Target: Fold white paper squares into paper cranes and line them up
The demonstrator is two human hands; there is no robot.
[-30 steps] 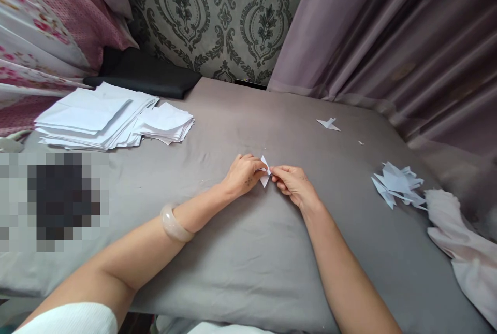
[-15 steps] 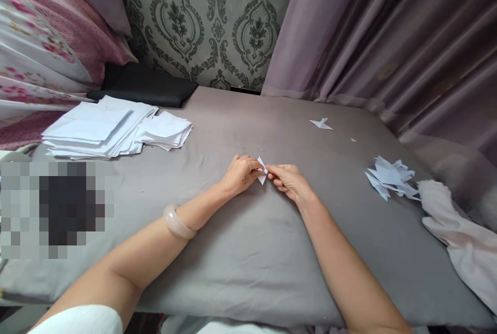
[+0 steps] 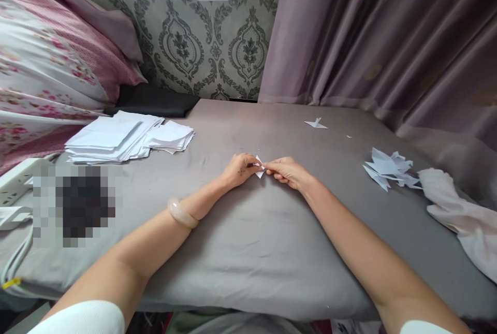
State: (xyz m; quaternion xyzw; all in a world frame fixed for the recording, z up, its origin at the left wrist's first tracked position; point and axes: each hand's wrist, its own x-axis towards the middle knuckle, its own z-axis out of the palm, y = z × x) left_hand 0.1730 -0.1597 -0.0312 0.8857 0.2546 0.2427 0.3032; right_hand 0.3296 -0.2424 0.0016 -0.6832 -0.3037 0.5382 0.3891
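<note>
Both hands meet near the middle of the grey cloth-covered table (image 3: 240, 261). Between them is a small piece of folded white paper (image 3: 259, 173), with pointed corners showing above and below the fingers. My left hand (image 3: 241, 168) pinches it from the left side, fingers closed. From the right, my right hand (image 3: 288, 172) pinches its edge between thumb and forefinger, the other fingers curled in. The fingers cover much of the paper, so its full shape is hidden.
Stacks of white paper (image 3: 104, 137) and smaller sheets (image 3: 171, 136) lie at left. Folded paper pieces (image 3: 390, 168) are heaped at right, with a single folded paper bird (image 3: 316, 124) farther back. A power strip (image 3: 19, 181), pale cloth (image 3: 462, 215) and curtains (image 3: 330, 39) border the table.
The head view has tilted up slightly, showing more wall and the power strip. Both hands stay at the same spot, still pinching the folded paper.
</note>
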